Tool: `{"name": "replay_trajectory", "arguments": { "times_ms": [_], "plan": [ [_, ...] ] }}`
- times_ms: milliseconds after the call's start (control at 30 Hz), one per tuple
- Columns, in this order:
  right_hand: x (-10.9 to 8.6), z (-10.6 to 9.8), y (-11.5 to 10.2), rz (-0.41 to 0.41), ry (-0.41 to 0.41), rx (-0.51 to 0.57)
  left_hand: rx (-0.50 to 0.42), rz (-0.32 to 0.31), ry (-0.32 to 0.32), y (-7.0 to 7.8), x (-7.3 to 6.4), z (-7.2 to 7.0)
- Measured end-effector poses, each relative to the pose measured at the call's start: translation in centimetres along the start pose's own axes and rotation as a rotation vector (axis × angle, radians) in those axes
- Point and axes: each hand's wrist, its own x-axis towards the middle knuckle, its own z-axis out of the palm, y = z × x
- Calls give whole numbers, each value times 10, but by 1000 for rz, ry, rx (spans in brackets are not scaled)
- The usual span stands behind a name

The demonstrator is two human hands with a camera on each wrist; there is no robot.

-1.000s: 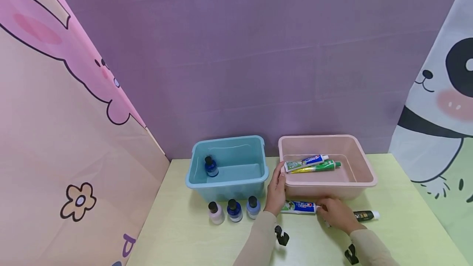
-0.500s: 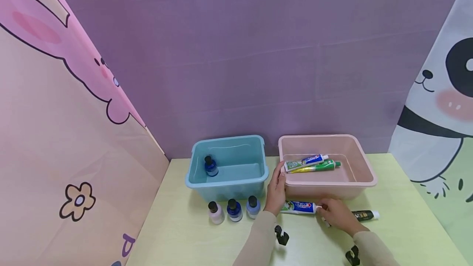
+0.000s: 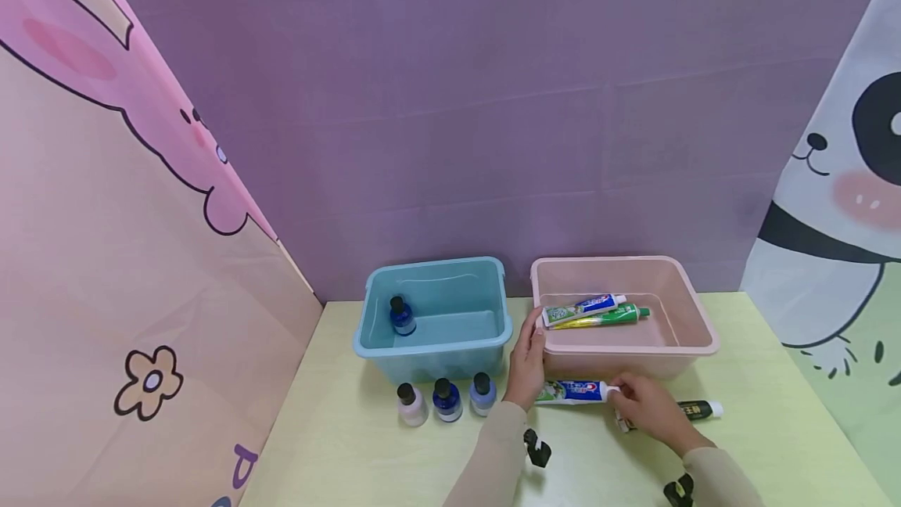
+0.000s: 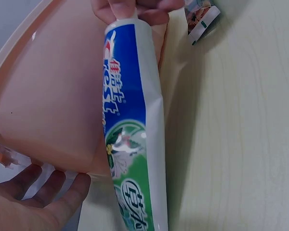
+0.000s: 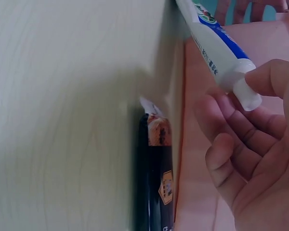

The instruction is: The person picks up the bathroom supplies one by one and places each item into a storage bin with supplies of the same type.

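My right hand (image 3: 646,407) pinches a blue, green and white toothpaste tube (image 3: 573,392) by its white cap (image 5: 245,94). In the left wrist view the toothpaste tube (image 4: 130,120) hangs just above the table, before the pink bin's wall. My left hand (image 3: 525,370) rests against the front left corner of the pink bin (image 3: 626,351), fingers stretched along its side; the left fingertips (image 4: 79,187) show against its wall. Two more toothpaste tubes, one blue and white (image 3: 583,310), one green and yellow (image 3: 608,318), lie inside that bin. A black toothpaste tube (image 3: 695,411) lies partly behind my right hand.
Left of the pink bin stands a blue bin (image 3: 432,353) with a dark blue bottle (image 3: 403,318) in it. Before it stand a pale pink bottle (image 3: 412,407), a dark blue bottle (image 3: 446,402) and a light blue bottle (image 3: 482,396). A purple backdrop (image 3: 457,116) rises behind.
My right hand has shifted slightly right and up with the toothpaste tube, uncovering the end of the black tube. My left hand stays at the pink bin's corner.
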Motion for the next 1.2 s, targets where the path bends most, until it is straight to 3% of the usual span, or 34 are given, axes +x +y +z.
{"name": "replay_trajectory", "arguments": {
  "times_ms": [267, 600, 1200],
  "plan": [
    [-7, -11, -9, 2, 49, 79, -1, 6, 4, -1, 2, 1],
    [-12, -17, -18, -6, 50, 129, 3, 5, 3, 1, 1, 2],
    [-16, -26, -32, -186, 152, 44, -7, 7, 7, -1, 0, 1]
  ]
}}
